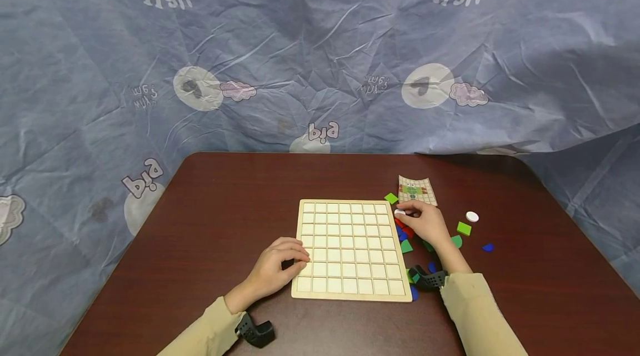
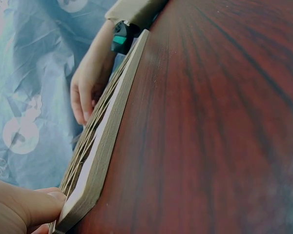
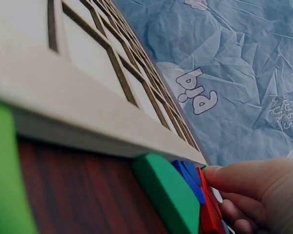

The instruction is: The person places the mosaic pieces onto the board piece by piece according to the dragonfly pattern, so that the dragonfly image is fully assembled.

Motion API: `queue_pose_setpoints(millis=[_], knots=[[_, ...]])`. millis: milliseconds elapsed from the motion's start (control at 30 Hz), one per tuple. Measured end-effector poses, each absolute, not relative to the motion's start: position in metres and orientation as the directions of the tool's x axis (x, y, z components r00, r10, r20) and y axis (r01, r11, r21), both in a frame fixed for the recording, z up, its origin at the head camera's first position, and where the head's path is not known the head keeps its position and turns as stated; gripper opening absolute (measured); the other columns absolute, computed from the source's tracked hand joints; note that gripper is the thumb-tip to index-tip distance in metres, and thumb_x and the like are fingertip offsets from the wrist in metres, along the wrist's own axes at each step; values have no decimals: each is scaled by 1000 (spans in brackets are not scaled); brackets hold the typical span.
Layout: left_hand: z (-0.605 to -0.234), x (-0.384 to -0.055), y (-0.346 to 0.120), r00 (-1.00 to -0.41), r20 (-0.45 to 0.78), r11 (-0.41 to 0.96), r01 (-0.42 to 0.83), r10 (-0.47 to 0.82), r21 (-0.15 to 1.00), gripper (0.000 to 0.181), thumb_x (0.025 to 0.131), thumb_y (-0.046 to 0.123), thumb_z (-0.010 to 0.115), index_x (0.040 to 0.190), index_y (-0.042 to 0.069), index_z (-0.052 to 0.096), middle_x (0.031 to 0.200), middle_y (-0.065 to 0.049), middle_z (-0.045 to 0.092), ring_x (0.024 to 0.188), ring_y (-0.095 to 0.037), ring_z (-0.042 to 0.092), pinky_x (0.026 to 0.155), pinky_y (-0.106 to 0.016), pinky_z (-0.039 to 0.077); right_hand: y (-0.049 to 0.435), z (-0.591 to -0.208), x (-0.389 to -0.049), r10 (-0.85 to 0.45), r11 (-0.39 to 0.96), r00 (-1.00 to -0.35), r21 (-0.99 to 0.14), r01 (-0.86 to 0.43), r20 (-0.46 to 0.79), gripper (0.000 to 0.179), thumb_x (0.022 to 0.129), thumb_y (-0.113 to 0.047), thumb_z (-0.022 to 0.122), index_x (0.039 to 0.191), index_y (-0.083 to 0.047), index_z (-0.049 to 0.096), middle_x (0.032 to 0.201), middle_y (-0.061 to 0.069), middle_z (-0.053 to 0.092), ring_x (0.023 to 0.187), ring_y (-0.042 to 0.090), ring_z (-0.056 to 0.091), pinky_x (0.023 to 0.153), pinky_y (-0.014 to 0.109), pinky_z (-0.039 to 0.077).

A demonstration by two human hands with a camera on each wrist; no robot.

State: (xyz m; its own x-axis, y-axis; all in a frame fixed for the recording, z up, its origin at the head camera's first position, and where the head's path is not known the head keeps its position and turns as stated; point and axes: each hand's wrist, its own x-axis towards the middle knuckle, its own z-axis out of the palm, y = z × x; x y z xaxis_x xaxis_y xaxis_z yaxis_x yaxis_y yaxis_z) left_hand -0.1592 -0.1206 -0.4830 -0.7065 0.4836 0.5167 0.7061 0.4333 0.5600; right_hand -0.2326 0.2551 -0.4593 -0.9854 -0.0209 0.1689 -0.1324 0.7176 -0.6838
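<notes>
A square wooden grid board [image 1: 356,297] with white cells lies flat on the table. My left hand [image 1: 277,267] rests at its left rim, fingers loosely bent; in the left wrist view the thumb [image 2: 41,207] touches the board's edge [image 2: 105,151]. Beyond the opposite side, my right hand [image 1: 425,222] pinches a small white piece [image 1: 400,212] between thumb and fingers, mostly hidden by them. Red pieces [image 3: 210,209], blue pieces [image 3: 188,175] and a green piece [image 3: 168,195] lie close by, along the board's right edge.
A pattern card [image 1: 419,189] lies behind my right hand. Further right are a white disc [image 1: 472,216], a light green square [image 1: 464,228] and a blue piece [image 1: 488,247]. Another light green square [image 1: 391,198] sits near the board's far right corner. A patterned cloth [image 1: 310,67] hangs behind the table.
</notes>
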Motion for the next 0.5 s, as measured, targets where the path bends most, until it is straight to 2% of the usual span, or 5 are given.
queue_pose_setpoints(millis=[267,500], knots=[[-484,-160,-121,-710,511,432,702,485,566,9,85,12,69,92,16,73,101,6,66,111,-20,54,94,-34,45,255,-457,-233,-8,710,-988,-695,-114,154,26,84,-23,73,104,-8,70,103,13,65,90,28,59,74,41,51],[-483,-159,-121,-701,522,433,712,486,552,9,85,12,70,91,16,74,100,5,66,110,-20,54,94,-35,45,255,-454,-234,11,689,-991,-719,-89,133,26,80,-18,76,102,-6,69,93,10,65,83,24,59,64,28,50]])
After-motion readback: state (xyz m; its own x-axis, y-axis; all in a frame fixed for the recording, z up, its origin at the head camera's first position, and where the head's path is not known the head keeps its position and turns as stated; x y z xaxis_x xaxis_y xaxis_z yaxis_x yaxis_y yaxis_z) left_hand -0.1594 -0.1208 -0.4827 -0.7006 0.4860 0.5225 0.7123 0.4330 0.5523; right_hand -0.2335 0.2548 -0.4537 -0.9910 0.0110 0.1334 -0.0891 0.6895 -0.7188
